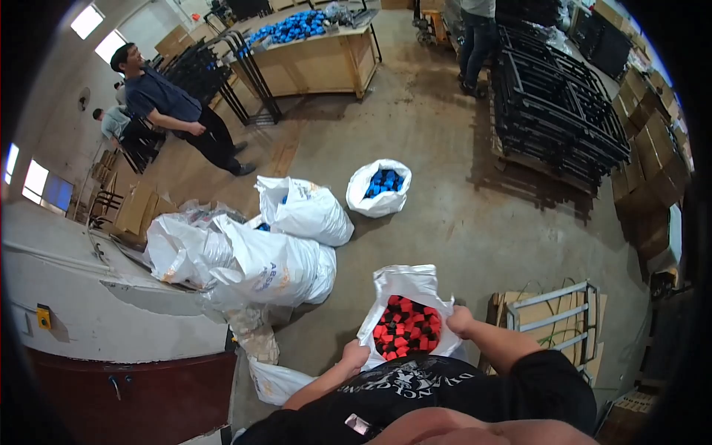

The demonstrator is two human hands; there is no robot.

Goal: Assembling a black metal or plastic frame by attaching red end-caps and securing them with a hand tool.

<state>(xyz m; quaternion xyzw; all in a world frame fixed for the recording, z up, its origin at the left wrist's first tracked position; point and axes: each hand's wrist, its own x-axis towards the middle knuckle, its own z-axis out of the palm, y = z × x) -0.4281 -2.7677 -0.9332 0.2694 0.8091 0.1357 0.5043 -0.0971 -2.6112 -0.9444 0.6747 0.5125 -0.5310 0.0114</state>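
Observation:
A white plastic sack (407, 283) stands open on the concrete floor right in front of me, filled with small red and black parts (406, 327). My left hand (355, 355) grips the sack's near left rim. My right hand (460, 321) grips its right rim. Both hands hold the mouth of the sack apart, so the parts inside show from above.
Several full white sacks (259, 259) lie to the left, and one open sack of blue parts (380, 187) sits further off. Stacked black metal frames (556, 111) stand at right, beside cardboard boxes (653, 163). A grey metal frame (552, 315) lies at my right. People stand at upper left and top.

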